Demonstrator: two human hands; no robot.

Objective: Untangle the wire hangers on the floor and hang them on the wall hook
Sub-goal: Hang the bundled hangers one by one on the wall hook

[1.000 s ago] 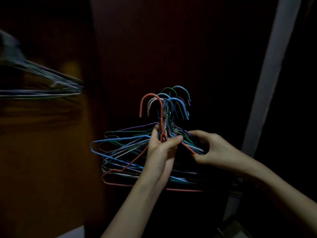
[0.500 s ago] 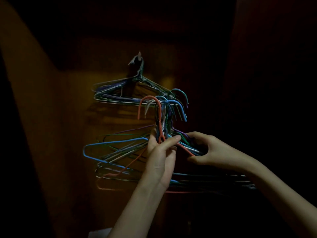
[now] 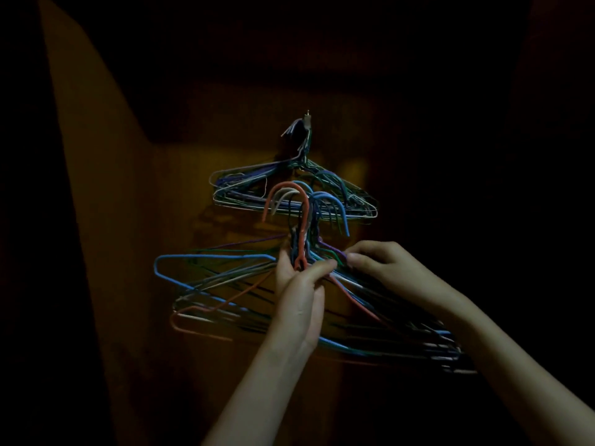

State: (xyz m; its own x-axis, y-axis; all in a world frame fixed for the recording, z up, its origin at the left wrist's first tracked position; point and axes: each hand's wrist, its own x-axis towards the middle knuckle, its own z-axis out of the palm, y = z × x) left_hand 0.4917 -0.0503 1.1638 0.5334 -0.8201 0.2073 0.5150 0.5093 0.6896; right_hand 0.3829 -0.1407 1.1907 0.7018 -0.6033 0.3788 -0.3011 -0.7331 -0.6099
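Nearest, the left hand grips the gathered necks of a bundle of wire hangers, thumb pinched across them, while the right hand pinches wires just beside it. The bundle hangs below the wall hook, its orange hook leading. Farther back, the hung hangers dangle from that hook. Over the last second the view has swung onto the hook and the bundle has risen toward it, so hanging looks imminent.

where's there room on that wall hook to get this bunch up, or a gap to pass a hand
Crowded at the wall hook, already packed with hung hangers. Bare wall shows left and right of them. The held bunch overlaps their lower edge, gripped by left hand and right hand.
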